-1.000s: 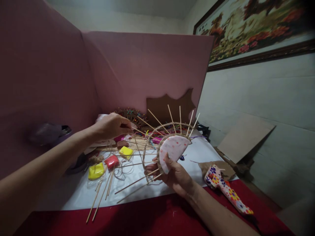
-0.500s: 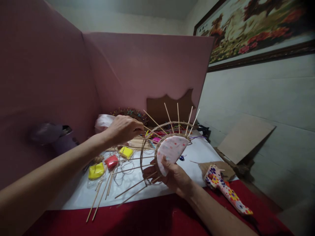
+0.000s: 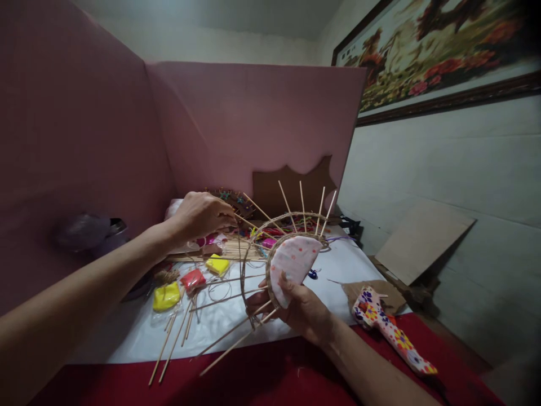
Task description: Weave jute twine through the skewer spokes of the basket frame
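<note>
My right hand (image 3: 302, 307) grips a half-round craft piece (image 3: 296, 256) by its lower left edge, thumb on the face. The piece is pale pink with red dots and edged with brown twine. Several thin wooden sticks (image 3: 302, 203) fan out from its curved edge, and an outer ring of twine (image 3: 243, 265) crosses them. To the left and above the ring, my left hand (image 3: 207, 214) is closed, fingers pinched on a thin strand of twine (image 3: 239, 239) that hangs toward the ring. Its fingertips are near one stick; contact is unclear.
Yellow packets (image 3: 166, 296) and a red packet (image 3: 193, 279) lie at left, beside loose sticks (image 3: 171, 344). A flower-patterned piece (image 3: 393, 332) rests at right on brown cardboard (image 3: 344, 287). Behind are a bundle of sticks (image 3: 243, 250) and a cut cardboard sheet (image 3: 287, 186).
My left hand has moved left and slightly up, away from the ring, with the strand now showing below its fingers. The craft piece has turned slightly, its upper sticks shifting left.
</note>
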The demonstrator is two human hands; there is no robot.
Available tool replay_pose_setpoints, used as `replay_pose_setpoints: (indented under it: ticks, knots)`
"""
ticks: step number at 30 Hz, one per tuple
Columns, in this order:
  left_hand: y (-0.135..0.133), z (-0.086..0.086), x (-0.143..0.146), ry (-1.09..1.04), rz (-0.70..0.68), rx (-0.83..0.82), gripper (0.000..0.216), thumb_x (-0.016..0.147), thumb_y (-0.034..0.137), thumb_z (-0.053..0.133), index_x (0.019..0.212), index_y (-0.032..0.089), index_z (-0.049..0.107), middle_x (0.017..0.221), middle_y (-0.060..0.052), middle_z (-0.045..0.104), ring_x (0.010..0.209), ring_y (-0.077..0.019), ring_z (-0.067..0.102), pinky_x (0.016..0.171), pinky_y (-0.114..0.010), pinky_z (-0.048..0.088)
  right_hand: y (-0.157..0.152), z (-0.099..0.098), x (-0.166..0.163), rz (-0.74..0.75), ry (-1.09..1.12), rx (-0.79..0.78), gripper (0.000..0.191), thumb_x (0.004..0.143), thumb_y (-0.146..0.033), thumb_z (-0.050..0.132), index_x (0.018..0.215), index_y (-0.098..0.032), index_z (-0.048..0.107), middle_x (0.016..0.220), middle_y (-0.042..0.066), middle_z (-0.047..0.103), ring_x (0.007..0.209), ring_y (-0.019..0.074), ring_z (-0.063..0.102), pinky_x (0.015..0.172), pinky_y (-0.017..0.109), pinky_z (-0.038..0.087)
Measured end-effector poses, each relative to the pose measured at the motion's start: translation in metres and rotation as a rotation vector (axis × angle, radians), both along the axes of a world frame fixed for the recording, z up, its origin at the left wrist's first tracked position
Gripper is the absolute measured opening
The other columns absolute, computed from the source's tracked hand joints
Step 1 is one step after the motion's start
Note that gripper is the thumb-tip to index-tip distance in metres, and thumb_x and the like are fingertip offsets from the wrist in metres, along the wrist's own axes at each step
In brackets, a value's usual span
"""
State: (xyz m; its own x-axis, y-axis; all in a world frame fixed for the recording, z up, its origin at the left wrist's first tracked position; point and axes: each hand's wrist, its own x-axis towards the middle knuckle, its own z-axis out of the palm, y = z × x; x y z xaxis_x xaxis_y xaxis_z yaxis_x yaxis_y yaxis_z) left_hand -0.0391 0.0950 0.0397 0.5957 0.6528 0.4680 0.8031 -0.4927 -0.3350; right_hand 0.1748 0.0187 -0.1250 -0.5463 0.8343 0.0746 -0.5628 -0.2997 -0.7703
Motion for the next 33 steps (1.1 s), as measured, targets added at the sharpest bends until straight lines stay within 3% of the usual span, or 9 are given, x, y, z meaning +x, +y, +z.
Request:
replay_pose_setpoints:
  ticks: [4, 9, 12, 17, 23, 33]
  knots:
    - [0.009, 0.005, -0.010, -0.254, 0.054, -0.147, 0.021, 0.073, 0.041, 0.060, 0.082, 0.029, 0.075, 0.075, 0.000, 0.073, 0.064, -0.0144, 0.061, 0.053, -0.023, 0.033, 0.000, 0.000, 0.001, 0.062, 0.071, 0.016, 0.038, 0.087, -0.043, 0.046, 0.095, -0.010, 0.063, 0.091, 0.013, 0.070, 0.087, 0.0256, 0.066, 0.077, 0.039, 0.046]
    - [0.021, 0.007, -0.023, -0.635, -0.016, -0.502, 0.016, 0.060, 0.031, 0.069, 0.068, 0.018, 0.075, 0.054, -0.001, 0.065, 0.047, -0.0107, 0.052, 0.046, -0.021, 0.034, -0.005, 0.006, 0.003, 0.144, 0.130, 0.075, 0.039, 0.087, -0.043, 0.045, 0.095, -0.011, 0.064, 0.091, 0.012, 0.071, 0.089, 0.0237, 0.065, 0.082, 0.039, 0.045]
    - [0.021, -0.003, -0.026, -0.791, -0.082, -0.657, 0.018, 0.057, 0.030, 0.072, 0.066, 0.015, 0.073, 0.055, -0.002, 0.064, 0.047, -0.0099, 0.050, 0.045, -0.021, 0.035, -0.009, 0.010, 0.004, 0.177, 0.115, 0.095, 0.040, 0.085, -0.046, 0.049, 0.095, -0.011, 0.064, 0.092, 0.013, 0.071, 0.087, 0.0244, 0.066, 0.079, 0.038, 0.046]
    - [0.016, -0.035, -0.011, -0.908, -0.177, -0.813, 0.026, 0.060, 0.037, 0.070, 0.067, 0.012, 0.071, 0.053, -0.002, 0.060, 0.048, -0.0096, 0.049, 0.042, -0.020, 0.034, -0.015, 0.014, 0.002, 0.168, 0.056, 0.090, 0.043, 0.076, -0.051, 0.058, 0.087, -0.010, 0.065, 0.081, 0.013, 0.071, 0.075, 0.0246, 0.067, 0.072, 0.037, 0.048]
    - [0.014, -0.057, 0.013, -0.980, -0.194, -0.838, 0.027, 0.059, 0.037, 0.069, 0.065, 0.011, 0.070, 0.046, 0.001, 0.054, 0.040, -0.0067, 0.039, 0.037, -0.019, 0.028, -0.016, 0.014, 0.002, 0.190, 0.013, 0.077, 0.042, 0.073, -0.052, 0.060, 0.086, -0.012, 0.065, 0.070, 0.010, 0.070, 0.064, 0.0196, 0.065, 0.062, 0.030, 0.047]
    - [0.023, -0.048, 0.003, -0.986, -0.242, -0.795, 0.025, 0.063, 0.036, 0.069, 0.064, 0.012, 0.067, 0.051, 0.000, 0.059, 0.045, -0.0076, 0.047, 0.041, -0.019, 0.037, -0.012, 0.004, 0.003, 0.143, -0.016, 0.043, 0.045, 0.067, -0.049, 0.068, 0.082, -0.006, 0.068, 0.071, 0.010, 0.069, 0.062, 0.0152, 0.061, 0.061, 0.024, 0.044]
